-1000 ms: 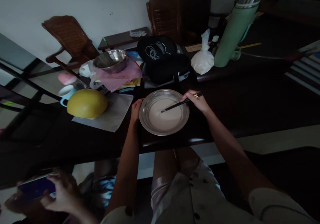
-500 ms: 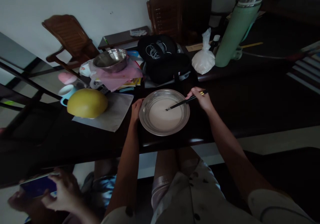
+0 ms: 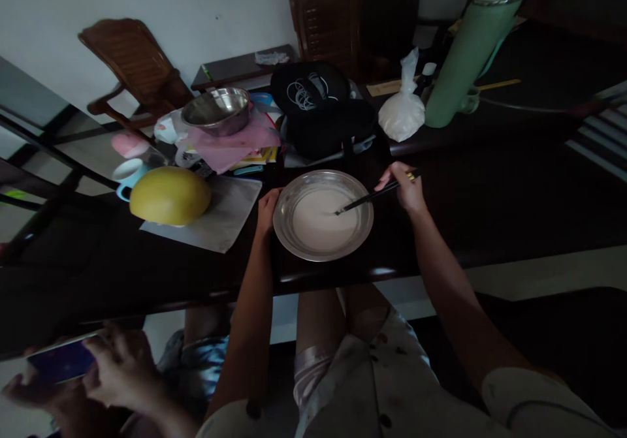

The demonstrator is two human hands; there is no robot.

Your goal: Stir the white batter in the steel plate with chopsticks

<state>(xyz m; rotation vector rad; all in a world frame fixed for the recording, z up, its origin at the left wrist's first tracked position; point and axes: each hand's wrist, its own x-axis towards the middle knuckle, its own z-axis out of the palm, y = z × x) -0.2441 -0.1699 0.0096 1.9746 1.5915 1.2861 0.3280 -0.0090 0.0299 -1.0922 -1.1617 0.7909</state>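
A round metal bowl (image 3: 281, 232) stands near the front edge of the dark table, with a pale, milky liquid (image 3: 318, 226) inside. My left hand (image 3: 268, 208) grips the bowl's left rim, its fingertips partly hidden. In my right hand (image 3: 405, 187) is a pair of dark chopsticks (image 3: 367, 198) with gold bands near the top. They slant down to the left, and their tips dip into the liquid right of its middle. The fingers of that hand are closed around the upper part of the chopsticks.
Left of the bowl, a yellow pomelo half (image 3: 170, 196) lies on a grey sheet beside a light blue mug (image 3: 128, 175). Behind are another metal bowl (image 3: 215, 113), a black case (image 3: 326, 115), a tied bag of white powder (image 3: 402, 110) and a green thermos (image 3: 467, 62). A person's hands (image 3: 122, 373) hold a phone at lower left.
My right hand and the chopsticks have shifted to the right, and the tips have moved rightward through the liquid. My left hand stays at the bowl's rim. The view has tilted slightly.
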